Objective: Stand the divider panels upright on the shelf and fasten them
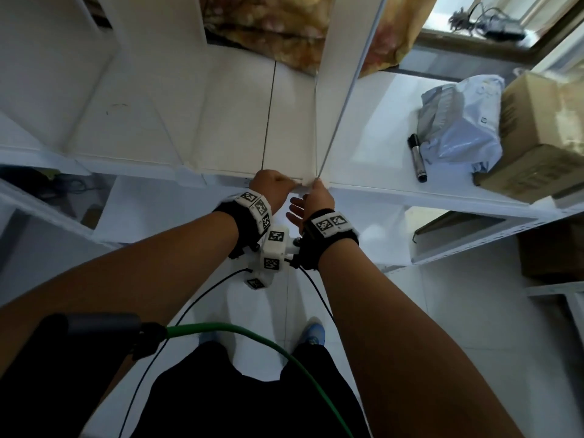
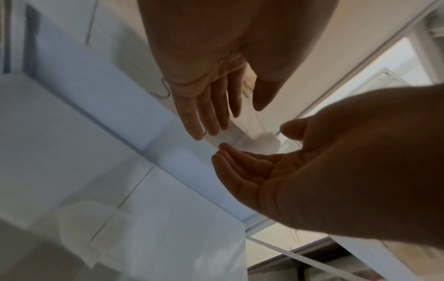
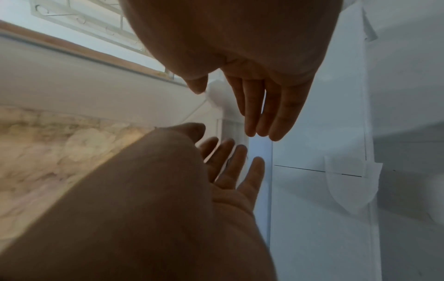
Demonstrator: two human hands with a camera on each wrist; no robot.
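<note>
A: Panel (image 1: 339,74) upright on shelf (image 1: 379,191), long axis running front to back, near edge at shelf front.
B: Hands?
A: Left hand (image 1: 274,187) and right hand (image 1: 316,200) at its base, fingers straight, gripping nothing.

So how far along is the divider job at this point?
Done, it seems: one divider panel stands upright on the shelf, and a translucent clip sits over a panel seam. In hand: the left hand and right hand meet at that panel's front bottom corner, fingers mostly straight around a small white fastener. Left: whether it is seated cannot be told; further panels are not clearly visible.
</note>
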